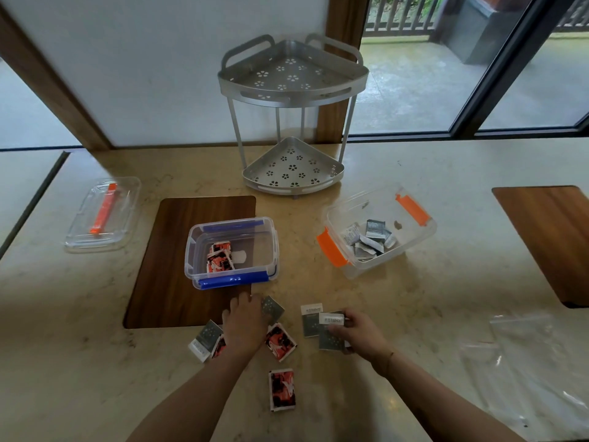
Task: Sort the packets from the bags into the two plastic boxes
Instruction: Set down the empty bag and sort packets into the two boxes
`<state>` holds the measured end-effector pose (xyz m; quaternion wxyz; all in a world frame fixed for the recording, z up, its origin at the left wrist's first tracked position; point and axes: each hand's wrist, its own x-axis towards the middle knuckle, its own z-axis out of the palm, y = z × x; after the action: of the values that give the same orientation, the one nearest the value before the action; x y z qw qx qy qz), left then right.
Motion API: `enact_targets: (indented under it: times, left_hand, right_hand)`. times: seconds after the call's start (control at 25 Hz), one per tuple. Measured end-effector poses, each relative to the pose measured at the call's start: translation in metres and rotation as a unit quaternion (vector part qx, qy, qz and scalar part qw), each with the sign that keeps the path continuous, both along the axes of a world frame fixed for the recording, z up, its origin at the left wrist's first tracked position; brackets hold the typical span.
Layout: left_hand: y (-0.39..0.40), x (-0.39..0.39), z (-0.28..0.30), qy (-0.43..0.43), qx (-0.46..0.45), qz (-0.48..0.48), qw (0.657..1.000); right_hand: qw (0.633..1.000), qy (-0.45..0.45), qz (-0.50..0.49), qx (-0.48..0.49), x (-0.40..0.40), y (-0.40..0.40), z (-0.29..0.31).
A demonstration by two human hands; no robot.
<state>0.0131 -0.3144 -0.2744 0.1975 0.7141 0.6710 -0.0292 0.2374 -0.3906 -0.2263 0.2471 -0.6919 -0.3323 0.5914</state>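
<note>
A clear box with blue clips holds red packets. To its right, several grey packets lie in a clear box with orange clips. Loose red packets and grey packets are spread on the counter near me. My left hand lies palm down over the loose packets; what is under it is hidden. My right hand pinches a grey packet, beside another grey packet.
A metal two-tier corner rack stands at the back. A clear lid with an orange strip lies at the left. Empty plastic bags lie at the right. Two dark wooden mats rest on the marble counter.
</note>
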Motion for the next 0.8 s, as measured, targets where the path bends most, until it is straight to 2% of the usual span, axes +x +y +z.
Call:
enact_targets:
  times: [0.36,0.44,0.52,0.64,0.8]
  left_hand:
    - [0.006,0.001,0.0,-0.062,-0.036,0.003,0.997]
    - [0.007,0.002,0.0,-0.109,-0.054,0.024,0.992]
    - [0.006,0.007,0.006,-0.199,-0.067,0.057,0.976]
    - [-0.002,0.029,0.025,-0.337,-0.111,0.103,0.929]
    - [-0.024,0.07,0.041,-0.406,-0.218,0.138,0.877]
  right_hand:
    - [1.0,-0.009,-0.011,-0.005,0.009,0.001,0.001]
    - [1.0,-0.009,-0.01,-0.01,0.011,0.0,0.002]
    - [1.0,-0.011,-0.009,-0.013,0.013,0.0,0.001]
    - [1.0,-0.014,-0.01,-0.01,0.014,0.002,0.001]
    - [1.0,0.011,-0.018,0.008,0.016,0.002,0.005]
